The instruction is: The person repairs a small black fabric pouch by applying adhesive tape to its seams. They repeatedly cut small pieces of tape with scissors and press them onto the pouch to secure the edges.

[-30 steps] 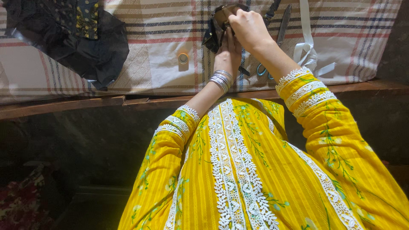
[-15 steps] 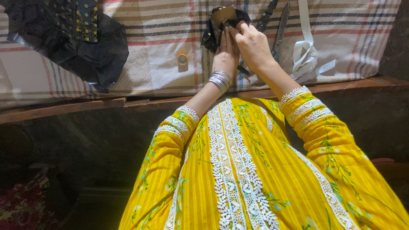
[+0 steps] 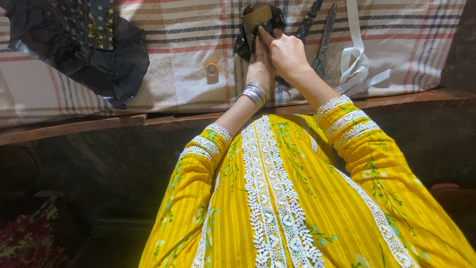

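Both hands meet over a small black fabric piece with a tan card-like patch [image 3: 258, 20] on the striped cloth-covered table [image 3: 188, 74]. My left hand [image 3: 259, 62], with silver bangles at the wrist and a ring, holds the black piece from below. My right hand [image 3: 285, 52] presses its fingers on the piece's right side, next to the tan patch. Yellow sleeves with white lace cover both arms.
Black scissors [image 3: 322, 37] lie just right of my hands. A white ribbon [image 3: 354, 59] trails farther right. A pile of black cloth [image 3: 82, 44] sits at the left. A small ring-like object [image 3: 212, 69] rests on the table. The wooden table edge [image 3: 148, 121] runs across below.
The view shifted slightly, so the hands sit lower in the frame. My right hand came down from above the piece to press on its right side. The left hand stays on it.
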